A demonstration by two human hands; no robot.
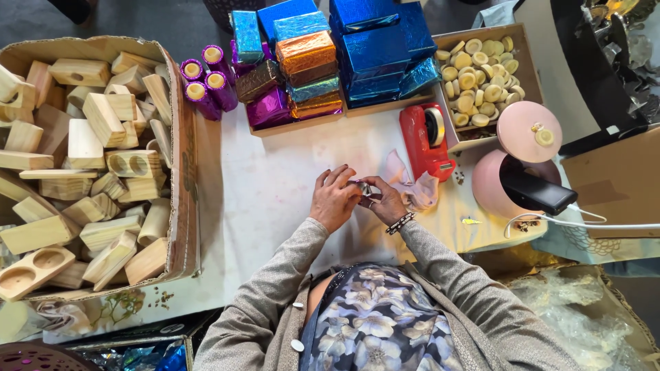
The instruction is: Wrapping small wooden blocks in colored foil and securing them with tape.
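1. In the head view, the left hand (pixel 335 199) and the right hand (pixel 383 203) met over the white table (pixel 268 185).
2. Both hands pinched a small shiny thing (pixel 363 187) between their fingertips. It was mostly hidden, so it was hard to say what it was; maybe a bit of foil.
3. The left fingers (pixel 338 176) were bent over it. The right fingers (pixel 373 201) were curled tight on it.
4. A thin pink wrap (pixel 411 184) lay just past the right hand, partly behind it.
5. A red tape holder (pixel 425 141) stood near the wrap.
6. A big box of wooden blocks (pixel 89 158) sat on the left, cut off at the edge.
7. Shiny wrapped boxes (pixel 330 55) were stacked at the top.
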